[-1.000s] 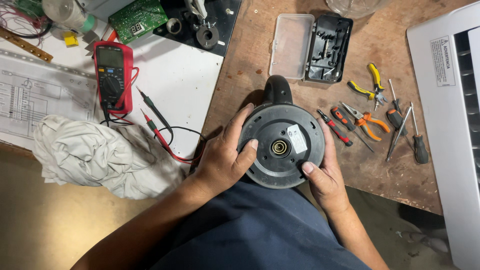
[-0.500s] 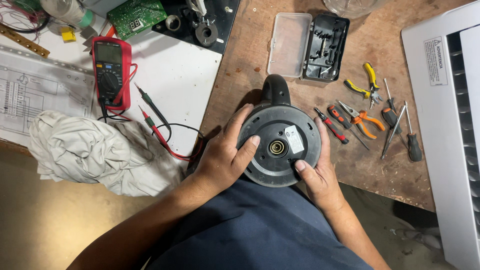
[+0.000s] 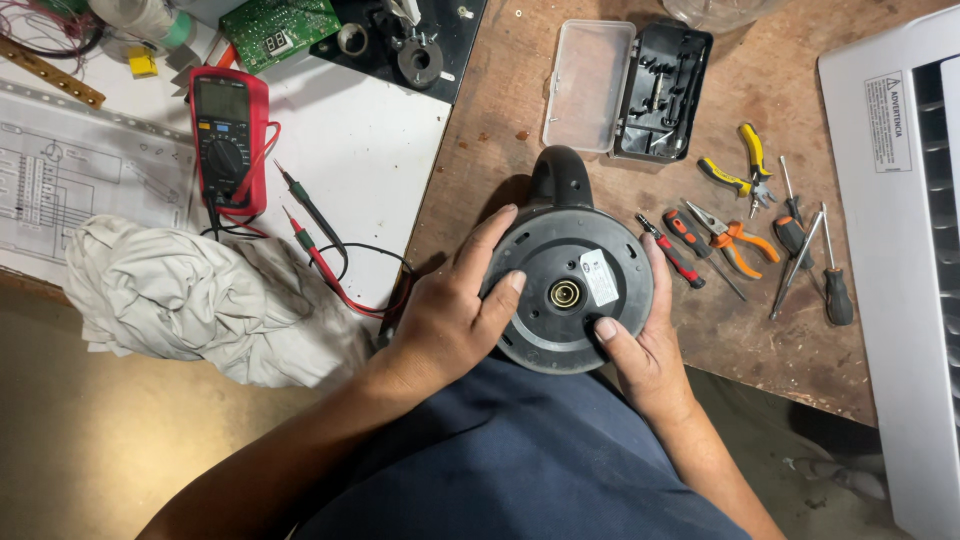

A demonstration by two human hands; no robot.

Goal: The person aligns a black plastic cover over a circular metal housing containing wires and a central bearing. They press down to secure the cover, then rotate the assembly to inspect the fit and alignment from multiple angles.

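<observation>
- Hands first: left hand [image 3: 455, 315] is wrapped over the left rim of the kettle base [image 3: 567, 290], fingers spread up its side and thumb pressed flat onto the underside.
- Right hand [image 3: 640, 350] grips the opposite rim, thumb planted on the disc just below the white label, fingers curled around the right edge. Both hands are clamped on the same piece.
- That kettle base is a black round unit turned underside up, brass centre contact facing the camera, held at the near edge of the wooden table [image 3: 500, 120] against the person's dark blue clothing.
- Its long axis runs from near edge to far edge: the black handle [image 3: 560, 175] sticks out of the disc straight toward the far edge.
- Just right of the disc, red-handled screwdrivers [image 3: 672, 250] lie slanted, one nearly touching the right fingers.
- Further right, orange pliers [image 3: 742, 243], yellow-handled cutters [image 3: 738, 170] and more screwdrivers [image 3: 830, 285] are scattered toward the right edge.
- Beyond the handle, near the far edge, sits an open bit case [image 3: 630, 92], clear lid flipped left, black tray right.
- Left of the hands, a red multimeter [image 3: 228, 140] rests on a white sheet [image 3: 370, 140], its probes [image 3: 315, 235] trailing toward the left wrist.
- At the near left, a crumpled white rag [image 3: 190, 300]; past it, a printed wiring diagram [image 3: 80, 185].
- Far-left corner shows a green circuit board [image 3: 280, 30].
- White appliance casing [image 3: 900, 240] fills the right side.
</observation>
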